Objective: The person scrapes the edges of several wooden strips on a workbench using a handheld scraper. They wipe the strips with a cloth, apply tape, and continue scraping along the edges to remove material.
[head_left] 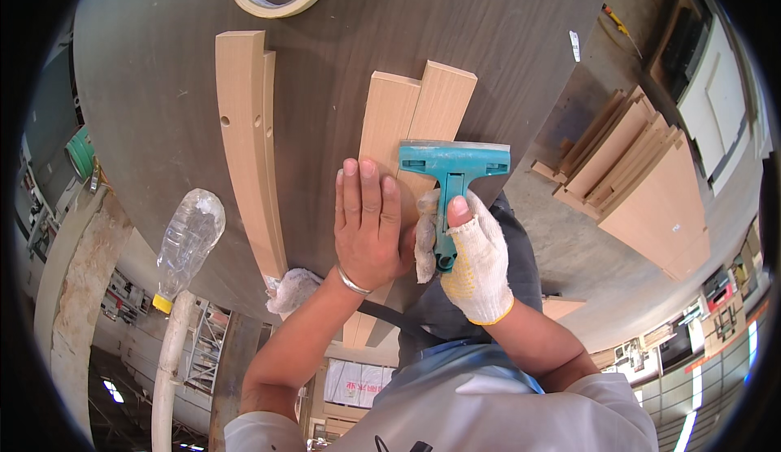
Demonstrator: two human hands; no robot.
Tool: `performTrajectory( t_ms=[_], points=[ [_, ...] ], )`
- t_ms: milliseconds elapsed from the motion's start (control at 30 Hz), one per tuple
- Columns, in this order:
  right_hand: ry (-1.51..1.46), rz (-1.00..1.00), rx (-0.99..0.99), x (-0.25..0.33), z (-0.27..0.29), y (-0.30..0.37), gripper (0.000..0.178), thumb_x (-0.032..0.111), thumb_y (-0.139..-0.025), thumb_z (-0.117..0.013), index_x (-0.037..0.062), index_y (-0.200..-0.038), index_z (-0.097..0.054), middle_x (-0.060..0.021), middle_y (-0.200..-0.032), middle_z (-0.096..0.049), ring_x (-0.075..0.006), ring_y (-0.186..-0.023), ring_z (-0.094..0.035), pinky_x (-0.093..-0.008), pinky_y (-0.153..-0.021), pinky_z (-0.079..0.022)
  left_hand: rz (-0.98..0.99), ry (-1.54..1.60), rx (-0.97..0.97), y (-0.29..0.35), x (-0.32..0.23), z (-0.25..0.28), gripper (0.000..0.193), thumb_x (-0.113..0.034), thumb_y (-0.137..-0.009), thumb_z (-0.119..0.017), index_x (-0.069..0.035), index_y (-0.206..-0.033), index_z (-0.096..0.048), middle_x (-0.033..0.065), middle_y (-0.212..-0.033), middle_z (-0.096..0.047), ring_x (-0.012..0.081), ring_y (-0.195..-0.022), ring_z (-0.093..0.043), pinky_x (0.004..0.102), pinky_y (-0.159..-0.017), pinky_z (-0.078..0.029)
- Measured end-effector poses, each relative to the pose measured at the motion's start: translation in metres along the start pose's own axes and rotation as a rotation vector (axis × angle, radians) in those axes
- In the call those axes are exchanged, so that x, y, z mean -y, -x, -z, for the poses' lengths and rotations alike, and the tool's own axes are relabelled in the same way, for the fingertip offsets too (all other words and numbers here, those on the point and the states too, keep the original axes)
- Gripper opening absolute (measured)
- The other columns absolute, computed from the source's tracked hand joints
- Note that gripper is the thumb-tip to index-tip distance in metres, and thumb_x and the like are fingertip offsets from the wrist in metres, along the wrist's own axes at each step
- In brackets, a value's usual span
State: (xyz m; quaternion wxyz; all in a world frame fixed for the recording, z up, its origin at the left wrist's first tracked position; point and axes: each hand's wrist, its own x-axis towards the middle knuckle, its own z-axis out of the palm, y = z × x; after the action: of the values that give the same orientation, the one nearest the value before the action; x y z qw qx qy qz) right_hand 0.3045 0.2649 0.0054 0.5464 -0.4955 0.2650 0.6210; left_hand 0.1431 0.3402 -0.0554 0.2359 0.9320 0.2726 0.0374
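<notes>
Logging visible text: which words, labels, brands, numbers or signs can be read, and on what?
None reads clearly enough to quote.
Tape roll: red print inside the core, too small to read.
White sticker on the table: dark marks, too small to read.
White sheet near the lower edge: red characters, blurred.
Board at right: tiny pale mark, unreadable.
Scraper in the right hand: no lettering I can make out.

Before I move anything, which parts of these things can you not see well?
All in the head view:
- Tape roll: its upper part is cut off by the picture's top edge.
- Wood strip: part of its length is hidden by the left grip.
- Teal scraper in the right grip: its underside is turned away from the camera.
- White label: its print is too small.
</notes>
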Motion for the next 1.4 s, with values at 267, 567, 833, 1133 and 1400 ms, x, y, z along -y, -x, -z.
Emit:
performTrajectory(
  t_ms=[267, 567, 833, 1133, 1400],
  points=[
    [0.005, 0.030, -0.013, 0.014, 0.001, -0.009, 0.054, 0.052, -0.111, -0.061, 0.0001, -0.124, -0.063, -0.0112, -0.083, -0.068, -0.0191, -0.058, -0.063, -0.0307, -0.050, -0.050, -0.003, 0.008, -0.004, -0.001, 0.000, 0.000, 0.073, -0.037, -0.109, -0.054, 0.011, -0.161, -0.039, 0.0408, -0.167, -0.036, 0.0633, -0.154, -0.035, 0.0703, -0.124, -0.033],
    [0.000, -0.013, 0.028, 0.011, 0.003, -0.002, 0.055, 0.053, -0.111, -0.060, -0.0003, -0.124, -0.063, -0.0118, -0.084, -0.067, -0.0191, -0.058, -0.062, -0.0306, -0.050, -0.050, 0.000, -0.008, -0.003, -0.001, -0.001, 0.000, 0.074, -0.039, -0.109, -0.054, 0.011, -0.162, -0.039, 0.0403, -0.167, -0.035, 0.0628, -0.155, -0.033, 0.0705, -0.124, -0.033],
    [0.012, -0.036, 0.008, 0.017, 0.001, -0.005, 0.057, 0.054, -0.111, -0.060, -0.0006, -0.125, -0.063, -0.0122, -0.083, -0.067, -0.0195, -0.058, -0.062, -0.0307, -0.050, -0.049, 0.002, -0.017, 0.003, 0.000, -0.002, 0.000, 0.075, -0.040, -0.109, -0.054, 0.009, -0.163, -0.037, 0.0400, -0.168, -0.035, 0.0628, -0.154, -0.034, 0.0708, -0.124, -0.033],
    [0.029, -0.028, 0.023, 0.020, 0.001, -0.009, 0.057, 0.055, -0.110, -0.060, -0.0006, -0.126, -0.063, -0.0122, -0.085, -0.067, -0.0189, -0.059, -0.062, -0.0307, -0.051, -0.049, 0.005, -0.013, 0.012, 0.001, -0.002, 0.001, 0.077, -0.040, -0.108, -0.056, 0.008, -0.164, -0.036, 0.0398, -0.168, -0.035, 0.0629, -0.155, -0.033, 0.0713, -0.124, -0.032],
    [0.026, -0.046, 0.034, 0.024, 0.002, -0.009, 0.058, 0.055, -0.110, -0.060, -0.0006, -0.126, -0.062, -0.0120, -0.085, -0.067, -0.0192, -0.058, -0.061, -0.0310, -0.050, -0.048, 0.006, -0.014, 0.019, 0.001, -0.003, 0.002, 0.077, -0.039, -0.108, -0.057, 0.010, -0.163, -0.036, 0.0402, -0.168, -0.034, 0.0635, -0.155, -0.033, 0.0715, -0.124, -0.031]
  ],
)
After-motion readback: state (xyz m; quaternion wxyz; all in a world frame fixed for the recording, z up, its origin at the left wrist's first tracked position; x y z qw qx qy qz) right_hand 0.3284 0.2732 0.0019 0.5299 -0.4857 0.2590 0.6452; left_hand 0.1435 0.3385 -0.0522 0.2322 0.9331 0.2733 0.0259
